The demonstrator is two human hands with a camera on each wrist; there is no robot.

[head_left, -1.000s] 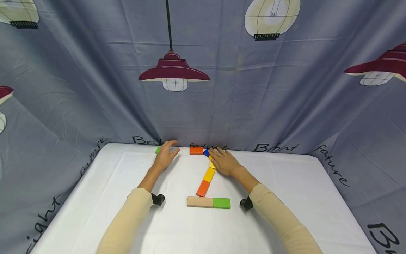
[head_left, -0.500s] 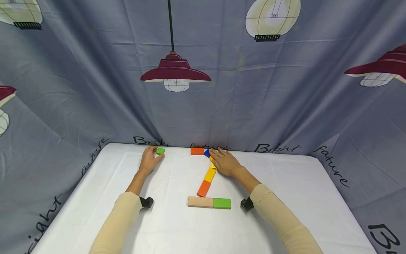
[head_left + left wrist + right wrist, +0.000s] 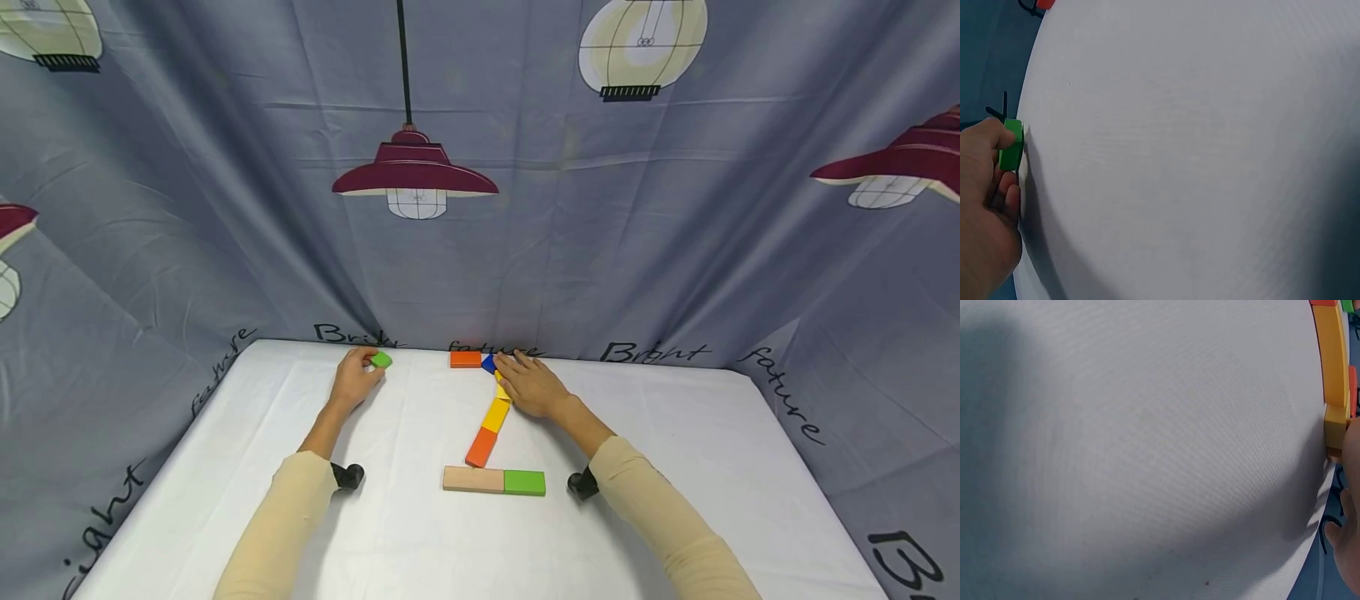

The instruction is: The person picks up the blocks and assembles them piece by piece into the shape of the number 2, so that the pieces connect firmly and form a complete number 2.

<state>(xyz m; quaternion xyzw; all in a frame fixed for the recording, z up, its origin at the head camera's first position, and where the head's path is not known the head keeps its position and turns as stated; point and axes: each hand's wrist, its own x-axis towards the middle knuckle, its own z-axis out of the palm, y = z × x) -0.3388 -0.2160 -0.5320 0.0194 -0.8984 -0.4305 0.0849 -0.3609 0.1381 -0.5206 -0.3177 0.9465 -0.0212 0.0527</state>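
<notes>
At the far left of the table, my left hand pinches a small green block between thumb and fingers. In the left wrist view the green block is tilted, close over the white cloth. My right hand lies with fairly straight fingers against the upper end of a slanting row of blocks. Right by its fingertips are a blue block and a small yellow block, both partly hidden. Below them follow a longer yellow block and an orange-red block.
A flat orange block lies left of the blue one, near the table's far edge. Closer in, a plain wooden block and a green block lie end to end. A grey printed curtain hangs behind the white table.
My left hand has moved left to the small green block, taken it between thumb and fingers, and turned it slightly. The right hand has stayed in place.
</notes>
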